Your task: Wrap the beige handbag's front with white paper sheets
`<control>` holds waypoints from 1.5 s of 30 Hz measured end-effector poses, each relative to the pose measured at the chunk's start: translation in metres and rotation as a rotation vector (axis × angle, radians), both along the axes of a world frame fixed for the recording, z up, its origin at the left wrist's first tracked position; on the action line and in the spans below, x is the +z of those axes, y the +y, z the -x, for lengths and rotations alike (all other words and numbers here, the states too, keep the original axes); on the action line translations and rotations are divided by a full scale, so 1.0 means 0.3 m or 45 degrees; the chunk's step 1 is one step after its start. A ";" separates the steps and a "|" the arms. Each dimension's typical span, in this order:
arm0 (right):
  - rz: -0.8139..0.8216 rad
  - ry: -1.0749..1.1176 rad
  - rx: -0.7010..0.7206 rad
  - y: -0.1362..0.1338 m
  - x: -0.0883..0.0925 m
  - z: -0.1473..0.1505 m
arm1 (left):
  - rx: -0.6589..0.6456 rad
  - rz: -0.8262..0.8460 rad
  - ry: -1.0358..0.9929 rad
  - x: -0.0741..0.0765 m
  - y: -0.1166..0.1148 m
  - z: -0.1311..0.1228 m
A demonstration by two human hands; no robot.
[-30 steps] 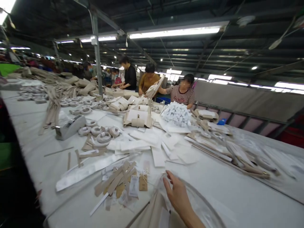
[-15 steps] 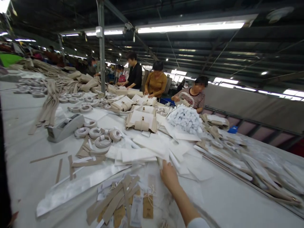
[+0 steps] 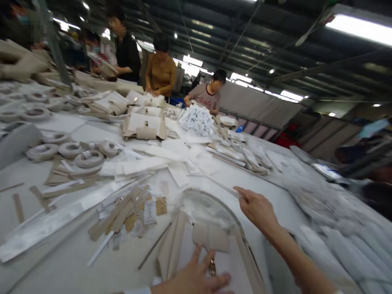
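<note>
A beige handbag [image 3: 202, 245] lies flat on the white table near the bottom edge, its top half under a clear plastic bag [image 3: 208, 208]. My left hand [image 3: 199, 277] lies flat on the handbag's front, fingers spread, beside the brass clasp [image 3: 212, 267]. My right hand [image 3: 257, 208] is above and to the right, thumb and fingers pinched on a thin white paper strip [image 3: 214, 183] that runs up-left over the table.
Loose paper tags and beige strips [image 3: 131, 212] lie left of the bag. White paper sheets [image 3: 159, 163], rolled straps [image 3: 70, 151] and more handbags [image 3: 143, 124] cover the middle. Other people [image 3: 161, 69] work along the far side. Plastic-wrapped pieces [image 3: 330, 204] crowd the right.
The view swung right and down. My right hand drew back from the white sheets with a paper strip. My left hand came into view, flat on the handbag.
</note>
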State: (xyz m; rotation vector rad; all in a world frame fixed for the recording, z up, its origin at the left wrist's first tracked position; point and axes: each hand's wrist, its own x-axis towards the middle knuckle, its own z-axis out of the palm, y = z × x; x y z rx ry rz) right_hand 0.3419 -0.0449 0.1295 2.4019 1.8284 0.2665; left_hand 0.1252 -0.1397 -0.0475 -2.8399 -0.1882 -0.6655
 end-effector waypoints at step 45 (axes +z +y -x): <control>-0.030 0.685 0.763 -0.587 -0.437 0.035 | 0.021 0.232 0.042 0.042 -0.114 0.032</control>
